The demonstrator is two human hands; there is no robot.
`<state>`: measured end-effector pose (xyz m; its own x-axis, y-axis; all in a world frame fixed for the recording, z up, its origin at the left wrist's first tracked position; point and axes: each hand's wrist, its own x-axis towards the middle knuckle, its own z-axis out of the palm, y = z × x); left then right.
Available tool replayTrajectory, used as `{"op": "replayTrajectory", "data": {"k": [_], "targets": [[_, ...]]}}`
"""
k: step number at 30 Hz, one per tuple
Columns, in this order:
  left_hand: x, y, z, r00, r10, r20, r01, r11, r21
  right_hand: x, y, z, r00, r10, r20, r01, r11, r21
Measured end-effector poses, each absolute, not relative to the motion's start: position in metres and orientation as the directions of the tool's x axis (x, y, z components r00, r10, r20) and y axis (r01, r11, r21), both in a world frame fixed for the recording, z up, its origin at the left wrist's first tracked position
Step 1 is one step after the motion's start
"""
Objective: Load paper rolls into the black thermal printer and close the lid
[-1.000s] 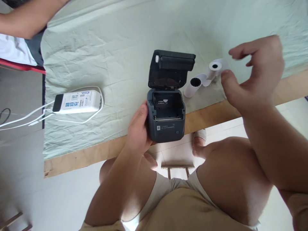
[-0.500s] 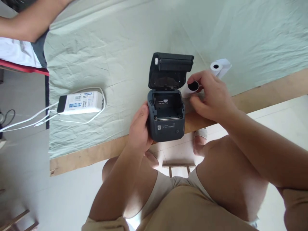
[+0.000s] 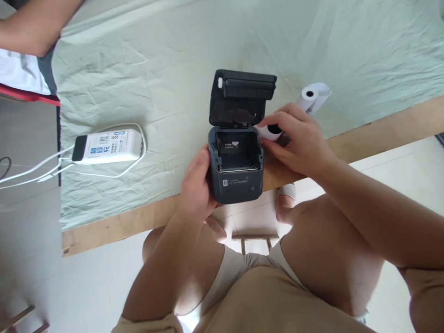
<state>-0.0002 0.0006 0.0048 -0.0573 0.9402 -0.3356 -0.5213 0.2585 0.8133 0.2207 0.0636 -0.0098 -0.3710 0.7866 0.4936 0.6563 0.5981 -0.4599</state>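
Note:
My left hand (image 3: 196,182) is closed around the left side of a dark label printer (image 3: 237,185), tilted at the table edge. Its lid (image 3: 243,95) stands raised, and the paper bay inside holds no roll. On the printer's right, a white paper roll (image 3: 265,132) with a black core sits between the thumb and fingers of my right hand (image 3: 294,136). My right fingertips reach the printer's side, and the hand partly hides this roll. A second white paper roll (image 3: 310,95), its end loose, stands just beyond my right hand.
A white power strip (image 3: 109,145) with white cords lies on the left of the green tablecloth (image 3: 166,60). Another person's arm (image 3: 38,27) shows at the upper left. The wooden table edge (image 3: 121,224) runs in front of my knees.
My right fingers have slid left along the paper roll towards the printer, and the roll has shifted slightly nearer to me. My left hand keeps its hold. The whole view has shifted a little.

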Motion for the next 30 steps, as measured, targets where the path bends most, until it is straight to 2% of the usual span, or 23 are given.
{"op": "replayTrajectory", "data": {"k": [4,9,14,18,21,26,30], "targets": [[-0.001,0.000,0.004,-0.047,0.940,-0.338,-0.531,0.263,0.806,0.226,0.065,-0.010,-0.381,0.829,0.409,0.674,0.552,-0.491],[-0.002,0.000,0.003,0.009,0.948,-0.318,-0.522,0.276,0.807,0.226,0.064,-0.008,-0.348,0.857,0.381,0.713,0.506,-0.486],[-0.002,0.000,0.004,-0.017,0.946,-0.323,-0.530,0.266,0.805,0.226,0.062,-0.004,-0.375,0.883,0.284,0.704,0.470,-0.532],[-0.001,0.000,0.005,-0.023,0.945,-0.327,-0.519,0.268,0.812,0.225,0.060,-0.002,-0.343,0.884,0.317,0.724,0.464,-0.510],[0.000,0.001,0.006,-0.042,0.939,-0.342,-0.504,0.276,0.819,0.225,0.060,-0.004,-0.387,0.858,0.337,0.688,0.512,-0.515],[0.000,0.000,0.007,-0.008,0.937,-0.350,-0.505,0.298,0.810,0.227,0.065,-0.010,-0.409,0.784,0.467,0.650,0.610,-0.454],[-0.001,-0.003,0.007,0.057,0.946,-0.320,-0.483,0.307,0.820,0.233,0.056,0.007,-0.221,0.802,0.555,0.585,0.565,-0.582]]}}
